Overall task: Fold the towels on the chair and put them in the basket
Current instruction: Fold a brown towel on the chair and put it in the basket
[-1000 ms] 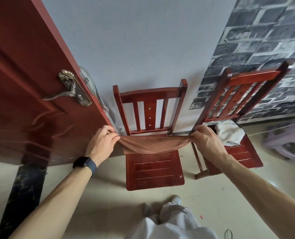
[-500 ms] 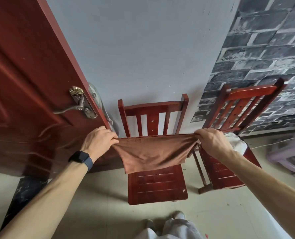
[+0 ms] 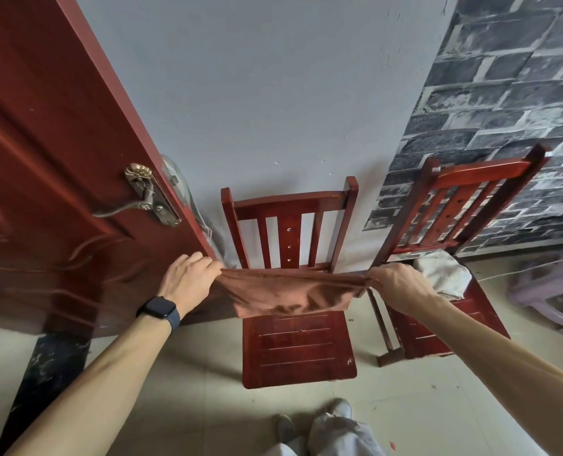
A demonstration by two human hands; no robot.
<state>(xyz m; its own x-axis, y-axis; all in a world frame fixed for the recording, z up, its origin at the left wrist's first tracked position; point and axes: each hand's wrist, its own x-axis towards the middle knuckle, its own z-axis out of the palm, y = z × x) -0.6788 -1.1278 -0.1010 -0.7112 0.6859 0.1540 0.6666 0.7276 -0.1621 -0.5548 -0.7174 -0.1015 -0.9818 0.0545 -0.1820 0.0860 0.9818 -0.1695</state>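
My left hand and right hand each pinch a top corner of the brown towel, stretched in air over the chair seat's back edge. Risk: uneven tension skews the fold, or a corner slips (basket not in view).

No readable text, label, brand, number or sign appears on anything in view.

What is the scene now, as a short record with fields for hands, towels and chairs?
left hand: pinches left end of brown towel
right hand: pinches its right end
brown towel: stretched between both hands, hanging over the middle chair
white towel: crumpled on the right chair
basket: not in view
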